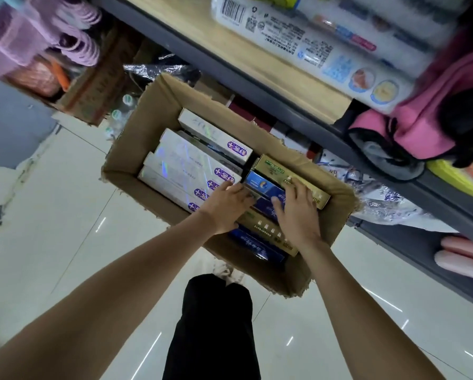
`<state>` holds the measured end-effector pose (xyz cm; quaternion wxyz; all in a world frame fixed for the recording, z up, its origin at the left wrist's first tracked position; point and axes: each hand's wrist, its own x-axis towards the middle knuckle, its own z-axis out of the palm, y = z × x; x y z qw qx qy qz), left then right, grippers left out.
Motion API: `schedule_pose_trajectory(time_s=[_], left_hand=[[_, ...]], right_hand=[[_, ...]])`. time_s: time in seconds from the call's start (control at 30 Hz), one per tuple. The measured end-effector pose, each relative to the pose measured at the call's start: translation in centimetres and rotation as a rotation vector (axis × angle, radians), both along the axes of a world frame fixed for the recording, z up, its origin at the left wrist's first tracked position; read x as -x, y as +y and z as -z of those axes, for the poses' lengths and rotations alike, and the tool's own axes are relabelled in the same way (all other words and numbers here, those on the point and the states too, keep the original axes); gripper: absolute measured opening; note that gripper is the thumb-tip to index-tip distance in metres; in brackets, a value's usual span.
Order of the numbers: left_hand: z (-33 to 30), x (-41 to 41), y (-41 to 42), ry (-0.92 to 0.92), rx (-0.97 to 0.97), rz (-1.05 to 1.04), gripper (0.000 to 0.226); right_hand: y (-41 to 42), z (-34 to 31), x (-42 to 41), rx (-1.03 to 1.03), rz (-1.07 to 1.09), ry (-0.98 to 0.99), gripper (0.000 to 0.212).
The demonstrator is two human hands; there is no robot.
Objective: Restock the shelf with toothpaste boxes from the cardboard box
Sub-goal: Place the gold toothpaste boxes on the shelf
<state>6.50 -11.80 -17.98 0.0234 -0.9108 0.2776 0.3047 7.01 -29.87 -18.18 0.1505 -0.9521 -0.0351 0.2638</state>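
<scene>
Brown corrugated cardboard box (136,149), open-topped with ragged torn edges, stands on the glossy pale tiled floor (65,242) beside the grey-edged wooden shelf (271,67).

Contents, left half: white toothpaste boxes (191,160) with holographic sheen and round purple labels, lying side by side lengthwise. The label script is too blurred to read.

Contents, right half: gold toothpaste boxes (279,171) with green panels and dark blue toothpaste boxes (262,185), stacked alternately. Print illegible.

My left hand (224,207) lies inside the carton, fingers curled down into the gap between the white and the blue boxes; whether it grips one I cannot tell. My right hand (295,212) rests flat, fingers spread, upon a blue box and the gold box beside it.

On the shelf: a white plastic-wrapped pack (312,42) bearing a barcode and small printed text, unreadable. Next to it, a pink and black fabric bag (421,127).

Surroundings: crumpled clear plastic wrap (389,201) behind the carton; lilac hangers (73,42) upper left; my black trouser leg (216,325) below.
</scene>
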Motion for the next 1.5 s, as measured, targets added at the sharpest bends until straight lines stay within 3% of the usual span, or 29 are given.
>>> schedule_pose_trajectory(time_s=[0.1, 0.23, 0.37, 0.5, 0.6, 0.67, 0.77, 0.83, 1.07, 1.23, 1.4, 1.5], left_hand=[[1.2, -0.1, -0.3, -0.016, -0.015, 0.038, 0.066], [1.1, 0.0, 0.0, -0.041, 0.058, 0.022, 0.059], [-1.3, 1.0, 1.9, -0.056, 0.187, -0.092, 0.055], [-5.3, 2.6, 5.4, -0.049, 0.372, -0.381, 0.052], [-9.4, 4.0, 7.8, -0.006, 0.505, -0.667, 0.055], [-12.8, 4.6, 9.2, 0.014, 0.541, -0.752, 0.059], [-19.0, 5.8, 10.2, 0.056, 0.519, -0.858, 0.06], [-23.2, 6.4, 10.5, 0.072, 0.568, -1.015, 0.056], [-33.4, 7.6, 10.2, 0.35, 0.97, -1.424, 0.022], [-38.2, 7.0, 8.4, 0.33, 1.068, -1.443, 0.022], [-40.7, 5.4, 6.7, 0.336, 1.104, -1.361, 0.057], [-41.4, 4.3, 5.4, 0.285, 1.136, -1.369, 0.036]], right_hand=[[-0.1, 1.6, -1.5, 0.199, -0.059, -0.137, 0.048], [0.4, 2.0, -2.7, 0.477, -0.177, -0.148, 0.036], [0.4, 0.9, -3.1, 0.48, -0.267, -0.116, 0.044], [0.6, -5.0, -2.0, 0.312, -0.112, -0.129, 0.044], [-0.5, -11.6, -0.8, -0.015, 0.165, -0.151, 0.044], [-1.3, -16.9, -0.5, -0.234, 0.384, -0.096, 0.042], [-1.8, -25.5, 0.6, -0.593, 0.706, 0.06, 0.02], [-2.2, -30.5, 1.6, -0.737, 0.81, 0.122, 0.016], [-2.3, -42.2, 7.0, -0.918, 0.879, 0.187, 0.019], [-2.6, -45.6, 10.2, -0.919, 0.933, 0.132, 0.019], [-3.5, -46.4, 10.6, -0.926, 1.012, 0.026, 0.015], [-4.2, -46.2, 9.4, -0.965, 1.066, -0.018, 0.029]])
